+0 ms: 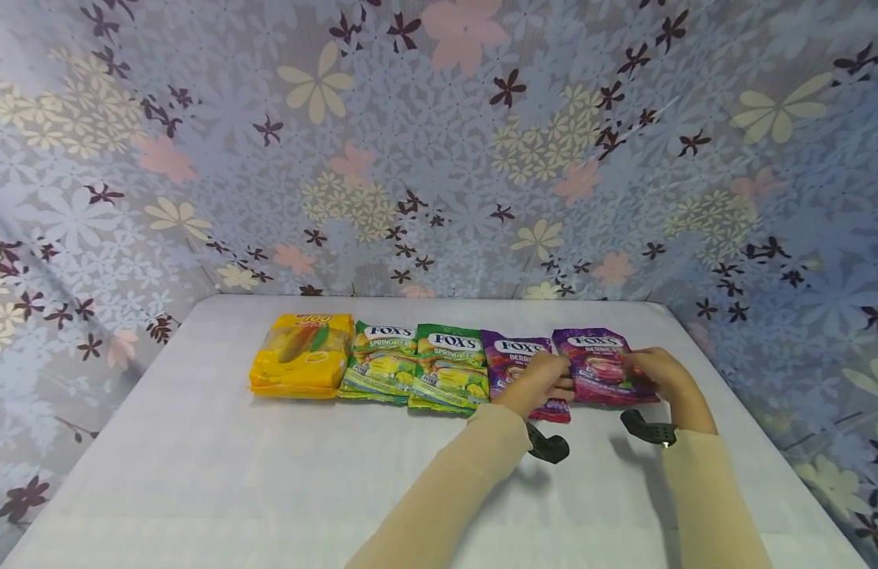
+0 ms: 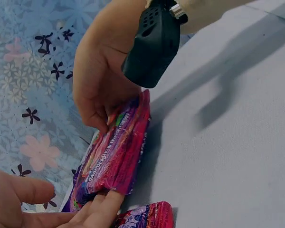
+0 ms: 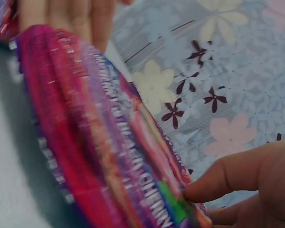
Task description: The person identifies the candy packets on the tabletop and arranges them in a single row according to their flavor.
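The purple Fox's Berries candy bag (image 1: 593,370) lies at the right end of a row of packets, its near edge tilted up in the wrist views. My right hand (image 1: 668,378) pinches its right side between thumb and fingers, with the thumb (image 3: 228,175) on the printed front. At the bag's left side is my left hand (image 1: 541,382); its fingers (image 2: 97,209) reach straight under the edge while the thumb stays apart. A second purple Fox's bag (image 1: 503,357) lies just left, partly covered by my left hand.
Further left come two green Fox's Spring Tea bags (image 1: 449,367) (image 1: 382,359), then a yellow packet (image 1: 296,379) at the row's end. All lie on a white-covered table (image 1: 268,474). Flower-patterned fabric (image 1: 439,158) rises behind and beside the table.
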